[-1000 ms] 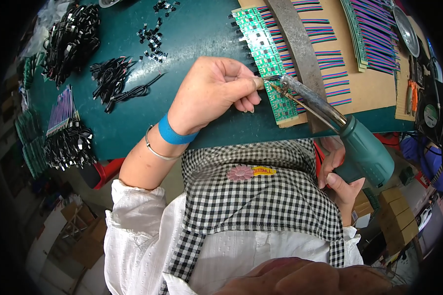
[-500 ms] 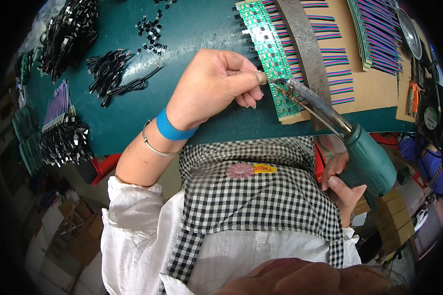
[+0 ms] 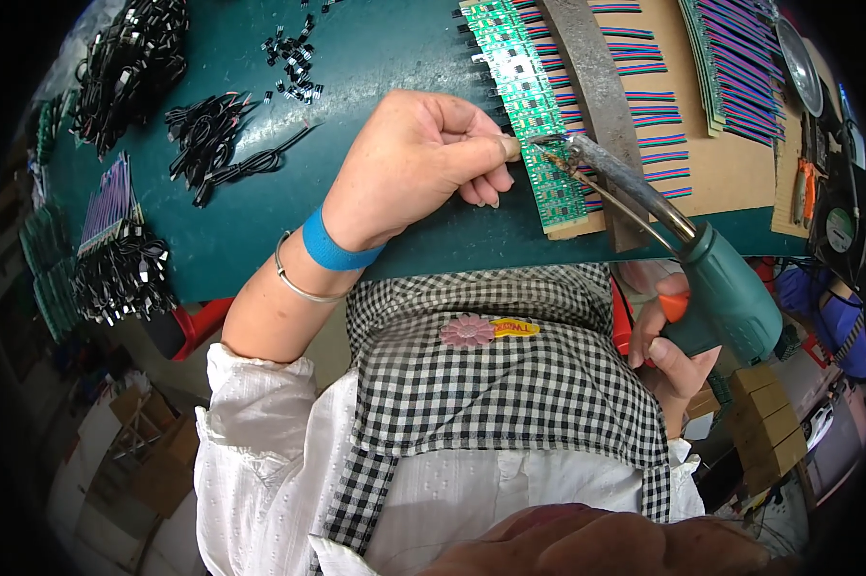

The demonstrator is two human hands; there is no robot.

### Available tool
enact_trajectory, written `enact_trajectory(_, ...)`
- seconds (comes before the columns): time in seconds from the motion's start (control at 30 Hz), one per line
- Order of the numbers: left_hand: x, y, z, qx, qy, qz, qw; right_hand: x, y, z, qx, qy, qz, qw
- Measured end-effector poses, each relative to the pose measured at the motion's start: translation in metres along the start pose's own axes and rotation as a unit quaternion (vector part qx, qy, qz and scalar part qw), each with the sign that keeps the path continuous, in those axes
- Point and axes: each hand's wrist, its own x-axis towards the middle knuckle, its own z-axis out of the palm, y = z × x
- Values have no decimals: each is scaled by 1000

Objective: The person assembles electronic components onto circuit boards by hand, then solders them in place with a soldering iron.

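Note:
My left hand [image 3: 428,158], a blue band at its wrist, pinches thumb and forefinger at the left edge of a green circuit board panel [image 3: 560,206]. What lies between the fingertips is too small and hidden to make out. In my right hand [image 3: 678,360] is a green soldering gun [image 3: 731,298] with an orange trigger [image 3: 675,305]. Its metal barrel slants up and left, and the tip is over the panel just right of my left fingertips. Small black parts stick out along the panel's left edge. Striped wires [image 3: 665,158] run out on its right side.
A curved metal bar [image 3: 596,86] lies across the wires on a brown board [image 3: 726,182]. More wired boards [image 3: 740,72] and a round metal dish [image 3: 800,67] are at far right. Black cable bundles [image 3: 207,144] and small black connectors [image 3: 294,62] lie left on the green table [image 3: 395,58].
The soldering gun has tilted slightly: its tip is a little higher and its handle a little further right. The orange trigger now shows. My left hand keeps its pinch almost in place.

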Motion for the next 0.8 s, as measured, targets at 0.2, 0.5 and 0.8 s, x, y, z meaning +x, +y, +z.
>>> enact_trajectory(0.2,0,-1,-1,4,1,-1,1000,4,-1,3,2,-3,-11,1000)
enact_trajectory(0.5,3,4,1,5,-2,0,1000,18,-10,-10,80,-36,-95,992)
enact_trajectory(0.8,-2,5,5,19,14,-17,1000,63,-53,-67,156,8,-323,933)
